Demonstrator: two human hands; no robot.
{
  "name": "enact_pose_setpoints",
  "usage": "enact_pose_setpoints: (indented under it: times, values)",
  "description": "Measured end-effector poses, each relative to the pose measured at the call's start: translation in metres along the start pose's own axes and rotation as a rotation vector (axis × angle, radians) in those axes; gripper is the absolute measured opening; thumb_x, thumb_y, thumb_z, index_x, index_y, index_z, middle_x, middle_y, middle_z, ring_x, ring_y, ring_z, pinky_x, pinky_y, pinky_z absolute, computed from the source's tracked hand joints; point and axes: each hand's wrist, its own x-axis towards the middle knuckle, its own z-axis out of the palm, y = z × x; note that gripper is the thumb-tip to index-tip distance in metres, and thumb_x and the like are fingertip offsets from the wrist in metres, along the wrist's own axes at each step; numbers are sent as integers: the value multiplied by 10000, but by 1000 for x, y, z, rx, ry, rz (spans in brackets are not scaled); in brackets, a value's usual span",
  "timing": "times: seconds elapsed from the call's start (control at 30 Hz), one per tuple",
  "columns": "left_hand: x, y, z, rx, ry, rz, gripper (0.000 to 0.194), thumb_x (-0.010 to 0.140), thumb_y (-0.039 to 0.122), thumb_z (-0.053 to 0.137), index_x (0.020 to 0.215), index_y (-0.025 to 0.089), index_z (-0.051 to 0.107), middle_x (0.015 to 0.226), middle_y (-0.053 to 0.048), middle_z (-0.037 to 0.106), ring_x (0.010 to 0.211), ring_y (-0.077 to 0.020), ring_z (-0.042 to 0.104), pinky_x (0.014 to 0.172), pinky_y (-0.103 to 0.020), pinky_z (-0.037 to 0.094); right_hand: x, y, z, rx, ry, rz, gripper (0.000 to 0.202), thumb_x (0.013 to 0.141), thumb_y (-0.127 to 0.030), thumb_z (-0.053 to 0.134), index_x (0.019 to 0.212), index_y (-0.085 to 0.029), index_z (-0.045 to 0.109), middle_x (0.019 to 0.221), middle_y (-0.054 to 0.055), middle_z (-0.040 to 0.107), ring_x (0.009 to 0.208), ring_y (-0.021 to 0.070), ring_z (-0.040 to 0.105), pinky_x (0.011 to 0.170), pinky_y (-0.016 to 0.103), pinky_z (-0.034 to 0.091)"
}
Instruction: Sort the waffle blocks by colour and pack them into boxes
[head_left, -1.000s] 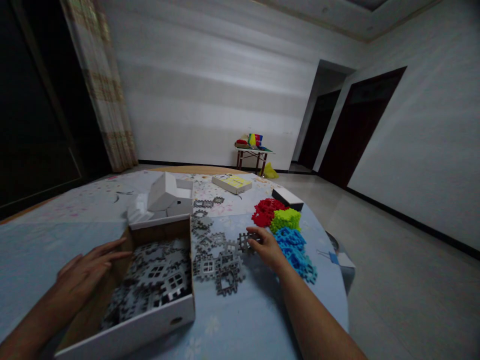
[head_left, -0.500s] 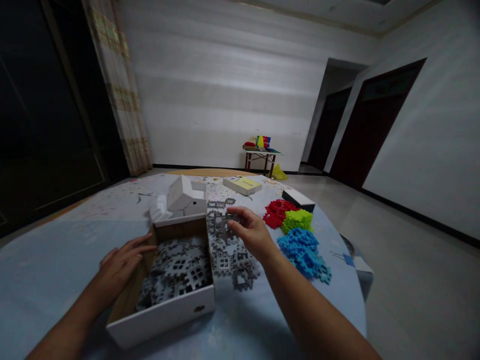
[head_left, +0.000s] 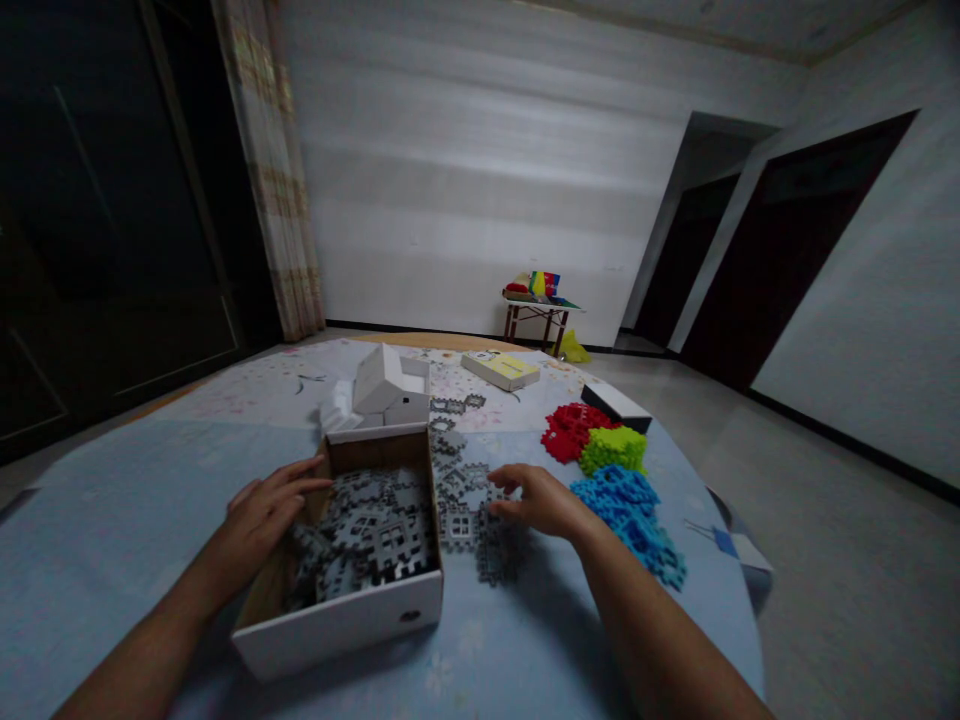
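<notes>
A white cardboard box (head_left: 341,632) with a brown inside stands before me. Many grey interlocking plastic pieces (head_left: 375,530) lie in it, some shaped like window frames. Across the box's left rim rests my left hand (head_left: 262,515), open, its fingers stretched toward the inside. To the right of the box, more grey interlocking pieces (head_left: 460,527) are spread on the table. Over these loose pieces hovers my right hand (head_left: 536,500), open, thumb and fingers apart with nothing visible between them. Whether its fingertips touch a piece, I cannot tell.
Red pieces (head_left: 576,430), lime-green pieces (head_left: 613,450) and blue pieces (head_left: 626,515) lie in heaps at the right. Behind are an open white box (head_left: 386,385), a yellow box (head_left: 501,370) and a black-and-white box (head_left: 616,407). The round table's edge (head_left: 750,610) curves at right.
My right hand has come nearer to me, down over the closer grey pieces, and a dark grey piece at its fingertips no longer shows there. My left hand stays on the rim. The view has turned slightly left.
</notes>
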Motion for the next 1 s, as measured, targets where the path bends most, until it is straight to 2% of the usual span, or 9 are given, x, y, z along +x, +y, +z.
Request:
enact_pose_setpoints:
  times: [0.1, 0.2, 0.3, 0.4, 0.53, 0.7, 0.87, 1.0]
  values:
    - [2, -5, 0, -185, -48, 8, 475, 850, 441, 270, 1059, 237, 645, 1319, -26, 515, 1207, -179, 454, 1052, -333, 303, -6, 8, -4, -129, -113, 28, 581, 646, -457, 691, 1151, -185, 596, 1083, 102, 621, 974, 242, 575, 853, 340, 438]
    - [2, -7, -1, -281, -34, -38, 477, 847, 451, 287, 1085, 215, 626, 1311, -42, 512, 1217, -174, 441, 1073, -318, 272, -8, 9, -1, -202, -222, 20, 741, 547, -521, 740, 1195, -211, 560, 1147, 109, 570, 1048, 271, 525, 897, 352, 409]
    - [1, -7, -1, -341, -14, -61, 486, 845, 465, 291, 1090, 202, 618, 1310, -50, 511, 1222, -176, 436, 1080, -324, 263, -8, 9, 5, -256, -231, 27, 792, 503, -487, 775, 1210, -215, 539, 1139, 118, 548, 1048, 287, 505, 882, 366, 407]
    - [1, -6, 0, -362, 13, -76, 480, 837, 479, 303, 1081, 212, 618, 1294, -46, 531, 1217, -185, 445, 1073, -342, 281, -6, 12, 9, -240, -180, 38, 728, 541, -388, 775, 1204, -207, 538, 1088, 106, 564, 1003, 266, 522, 848, 348, 414]
    - [1, -8, 0, -332, 69, -69, 463, 824, 491, 313, 1057, 239, 624, 1253, -39, 575, 1173, -202, 494, 1048, -371, 322, -3, 17, 10, -83, -114, 36, 503, 621, -273, 721, 1104, -200, 602, 946, 44, 614, 851, 187, 560, 739, 272, 426]
    - [0, -8, 0, -251, 91, -61, 465, 830, 471, 283, 1035, 247, 634, 1256, -39, 579, 1179, -207, 496, 1057, -383, 306, 2, 21, 2, 198, -49, 78, 279, 685, -261, 662, 948, -170, 651, 705, -18, 594, 649, 121, 517, 589, 223, 395]
    - [-1, -6, 1, -200, 94, -60, 490, 832, 481, 246, 1017, 273, 648, 1249, -22, 587, 1160, -212, 514, 1039, -404, 322, 10, 15, -7, 460, 134, 57, 278, 698, -334, 656, 901, -147, 624, 710, -7, 600, 635, 115, 515, 585, 237, 401]
    - [-2, -9, 3, -161, 85, -48, 466, 850, 446, 257, 1039, 260, 639, 1261, -22, 578, 1176, -200, 495, 1057, -406, 280, 20, -6, -8, 731, 177, 29, 355, 649, -380, 708, 906, -155, 613, 729, -6, 612, 638, 112, 533, 614, 250, 425]
